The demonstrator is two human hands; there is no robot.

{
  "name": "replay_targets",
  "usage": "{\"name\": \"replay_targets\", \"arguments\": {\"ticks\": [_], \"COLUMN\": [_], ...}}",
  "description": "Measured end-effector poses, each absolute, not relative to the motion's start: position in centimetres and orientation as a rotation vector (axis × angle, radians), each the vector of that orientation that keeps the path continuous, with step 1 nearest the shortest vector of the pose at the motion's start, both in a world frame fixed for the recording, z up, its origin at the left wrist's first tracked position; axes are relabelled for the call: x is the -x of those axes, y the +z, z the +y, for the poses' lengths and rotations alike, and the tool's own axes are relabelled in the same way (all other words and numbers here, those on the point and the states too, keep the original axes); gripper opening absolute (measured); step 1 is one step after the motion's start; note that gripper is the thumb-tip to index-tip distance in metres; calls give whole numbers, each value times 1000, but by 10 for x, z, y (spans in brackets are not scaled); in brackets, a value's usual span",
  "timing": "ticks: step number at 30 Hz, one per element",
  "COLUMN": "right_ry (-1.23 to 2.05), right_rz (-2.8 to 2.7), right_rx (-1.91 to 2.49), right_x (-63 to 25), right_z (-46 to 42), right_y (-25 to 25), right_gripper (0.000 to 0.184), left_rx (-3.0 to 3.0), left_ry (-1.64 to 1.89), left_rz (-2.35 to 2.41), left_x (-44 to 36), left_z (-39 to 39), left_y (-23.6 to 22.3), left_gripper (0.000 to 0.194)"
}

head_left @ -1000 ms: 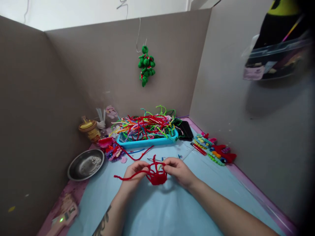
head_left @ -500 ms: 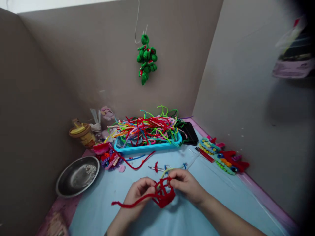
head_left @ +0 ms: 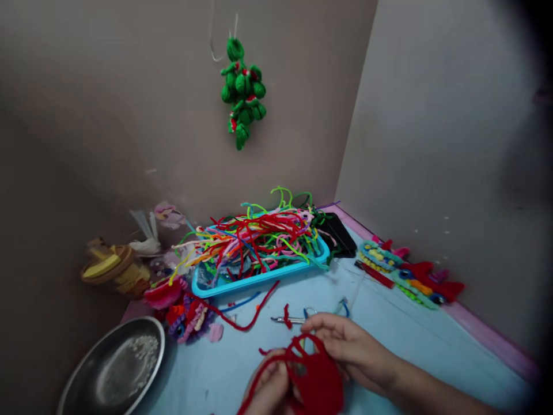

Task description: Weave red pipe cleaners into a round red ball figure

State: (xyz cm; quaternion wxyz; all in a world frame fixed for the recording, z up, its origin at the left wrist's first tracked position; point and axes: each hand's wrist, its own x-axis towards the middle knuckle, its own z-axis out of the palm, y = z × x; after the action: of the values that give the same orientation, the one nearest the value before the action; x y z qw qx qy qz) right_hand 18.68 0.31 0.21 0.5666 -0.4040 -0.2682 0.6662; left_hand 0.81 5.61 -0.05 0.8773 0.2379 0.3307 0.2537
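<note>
Both my hands hold a red pipe-cleaner piece (head_left: 315, 377), a small woven cup with loose red stems, low in the view over the light blue table cover (head_left: 415, 334). My left hand (head_left: 268, 389) grips its left side, fingers curled, partly cut off by the bottom edge. My right hand (head_left: 345, 349) pinches the top right stems. Small scissors (head_left: 294, 319) lie just beyond my hands.
A turquoise tray (head_left: 259, 276) heaped with coloured pipe cleaners stands behind. A steel bowl (head_left: 112, 369) sits at left, with colourful craft pieces (head_left: 185, 314) beside it. Finished figures (head_left: 415, 279) and a black phone (head_left: 339, 233) lie right. A green ornament (head_left: 241, 89) hangs on the cardboard wall.
My hands and the red piece have shifted down and right in the view as the camera tilted up and left. The long red tail at left has dropped out of sight.
</note>
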Motion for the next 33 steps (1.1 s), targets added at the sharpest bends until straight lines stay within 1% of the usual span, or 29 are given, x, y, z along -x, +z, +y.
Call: {"name": "replay_targets", "arguments": {"ticks": [1, 4, 7, 9, 14, 18, 24, 28, 33], "right_ry": [1567, 1573, 1564, 1519, 1383, 1374, 1383, 1374, 1497], "right_rz": [-635, -611, -617, -632, -596, -593, -657, -668, -690], "right_rx": [930, 898, 885, 912, 946, 862, 924, 1033, 1020], "right_x": [-187, -188, -188, -188, -188, -185, -179, -180, -177], "right_z": [5, 8, 7, 6, 7, 7, 2, 7, 24], "right_y": [2, 1, 2, 3, 3, 1, 9, 25, 44], "right_gripper": [49, 52, 49, 44, 39, 39, 39, 38, 40], "left_rx": [-454, -384, -351, -361, -419, -552, -580, -570, -573], "left_ry": [559, 532, 530, 614, 758, 777, 795, 771, 812], "left_rz": [701, 672, 698, 710, 649, 634, 639, 642, 668], "left_x": [-10, -16, -21, -22, -16, -15, -11, -3, 0], "left_z": [58, 60, 60, 59, 60, 55, 58, 67, 72], "left_y": [4, 18, 29, 31, 26, 23, 21, 20, 26], "left_gripper": [14, 16, 15, 17, 27, 39, 25, 28, 28]}}
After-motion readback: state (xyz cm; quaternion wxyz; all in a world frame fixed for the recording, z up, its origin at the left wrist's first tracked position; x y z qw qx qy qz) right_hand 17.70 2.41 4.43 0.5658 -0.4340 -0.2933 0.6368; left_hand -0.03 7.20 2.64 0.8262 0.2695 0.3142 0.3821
